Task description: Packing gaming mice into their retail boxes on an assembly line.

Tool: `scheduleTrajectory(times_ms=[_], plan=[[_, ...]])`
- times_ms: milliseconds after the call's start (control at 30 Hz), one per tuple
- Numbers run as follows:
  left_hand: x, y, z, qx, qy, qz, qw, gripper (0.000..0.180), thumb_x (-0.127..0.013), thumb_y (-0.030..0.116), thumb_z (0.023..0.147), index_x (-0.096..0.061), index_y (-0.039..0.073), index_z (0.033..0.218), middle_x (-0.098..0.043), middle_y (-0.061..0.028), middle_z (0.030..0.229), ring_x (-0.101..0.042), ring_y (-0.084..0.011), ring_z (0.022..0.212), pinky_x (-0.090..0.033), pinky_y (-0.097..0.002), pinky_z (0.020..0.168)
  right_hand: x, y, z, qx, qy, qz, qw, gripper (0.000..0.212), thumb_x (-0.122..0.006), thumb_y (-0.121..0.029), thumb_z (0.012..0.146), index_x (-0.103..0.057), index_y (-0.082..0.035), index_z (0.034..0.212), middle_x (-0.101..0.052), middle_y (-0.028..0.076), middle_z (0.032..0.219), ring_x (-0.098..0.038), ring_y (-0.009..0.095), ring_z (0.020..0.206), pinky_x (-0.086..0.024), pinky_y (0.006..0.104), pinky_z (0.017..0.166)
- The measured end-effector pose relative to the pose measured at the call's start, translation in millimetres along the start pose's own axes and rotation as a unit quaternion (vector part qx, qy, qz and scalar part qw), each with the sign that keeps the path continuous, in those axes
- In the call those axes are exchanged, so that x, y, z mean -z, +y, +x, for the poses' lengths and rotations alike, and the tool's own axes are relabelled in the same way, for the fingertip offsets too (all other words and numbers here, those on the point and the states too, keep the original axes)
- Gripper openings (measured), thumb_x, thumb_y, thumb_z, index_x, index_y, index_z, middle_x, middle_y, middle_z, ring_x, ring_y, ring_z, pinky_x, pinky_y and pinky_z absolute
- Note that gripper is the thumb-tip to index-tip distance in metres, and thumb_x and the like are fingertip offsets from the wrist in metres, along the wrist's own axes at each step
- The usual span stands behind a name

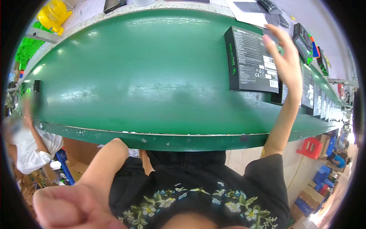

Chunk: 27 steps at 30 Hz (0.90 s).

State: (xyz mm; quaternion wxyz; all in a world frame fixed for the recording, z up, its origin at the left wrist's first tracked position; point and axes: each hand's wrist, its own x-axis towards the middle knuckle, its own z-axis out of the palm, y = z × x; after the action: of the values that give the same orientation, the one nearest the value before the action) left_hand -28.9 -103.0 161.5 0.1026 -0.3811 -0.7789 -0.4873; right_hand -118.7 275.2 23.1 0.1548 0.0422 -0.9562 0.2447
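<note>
My right hand (286, 63) reaches over the right side of a flat black box (249, 63) with green lettering on its spine and white labels. Its thumb and fingers are spread apart, with nothing seen between them. Whether the fingertips touch the box I cannot tell. My left hand (70, 206), raised close at the lower left, is curled into a fist away from the table. Nothing shows in it. The box lies on a green conveyor belt (152, 65), just left of a row of similar boxes (317, 99).
Dark packages (303, 42) and a black coiled item (268, 5) on white paper lie along the far right ledge. A yellow plastic thing (54, 16) stands far left. A person in white (36, 147) is at the belt's left end. A red stool (309, 148) stands lower right.
</note>
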Motion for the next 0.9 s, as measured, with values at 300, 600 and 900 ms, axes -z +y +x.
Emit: scheduleTrajectory(times_ms=[300, 600, 900], plan=[[15.0, -9.7, 32.2, -0.083, -0.242, 0.156, 0.954, 0.026, -0.047, 0.024, 0.101, -0.054, -0.001, 0.100, -0.059, -0.0086, 0.071, -0.050, -0.0184, 0.050, -0.043, -0.0256, 0.046, -76.2, 4.9, -16.7, 0.100, -0.093, -0.224, 0.965, 0.042, -0.061, -0.030, 0.091, -0.057, -0.009, 0.126, -0.040, 0.018, 0.146, -0.028, 0.034, 0.142, -0.025, 0.0523, 0.112], [50.4, -48.9, 14.9, -0.186, -0.223, 0.176, 0.941, 0.014, -0.054, 0.014, 0.091, -0.054, 0.000, 0.095, -0.058, -0.0085, 0.067, -0.053, -0.0181, 0.051, -0.039, -0.0254, 0.046, -101.3, 32.6, -11.2, 0.012, -0.004, -0.272, 0.962, 0.040, -0.058, -0.032, 0.089, -0.061, -0.003, 0.116, -0.042, 0.012, 0.146, -0.031, 0.034, 0.140, -0.026, 0.0526, 0.111], [-4.9, -65.9, 22.0, -0.290, 0.061, 0.111, 0.949, 0.023, -0.056, 0.022, 0.093, -0.046, 0.003, 0.084, -0.050, -0.0068, 0.067, -0.043, -0.0187, 0.042, -0.036, -0.0289, 0.040, -53.6, -14.1, -41.1, -0.023, -0.114, -0.292, 0.949, 0.044, -0.062, -0.033, 0.089, -0.058, -0.003, 0.121, -0.050, 0.019, 0.136, -0.040, 0.039, 0.132, -0.040, 0.0546, 0.099]])
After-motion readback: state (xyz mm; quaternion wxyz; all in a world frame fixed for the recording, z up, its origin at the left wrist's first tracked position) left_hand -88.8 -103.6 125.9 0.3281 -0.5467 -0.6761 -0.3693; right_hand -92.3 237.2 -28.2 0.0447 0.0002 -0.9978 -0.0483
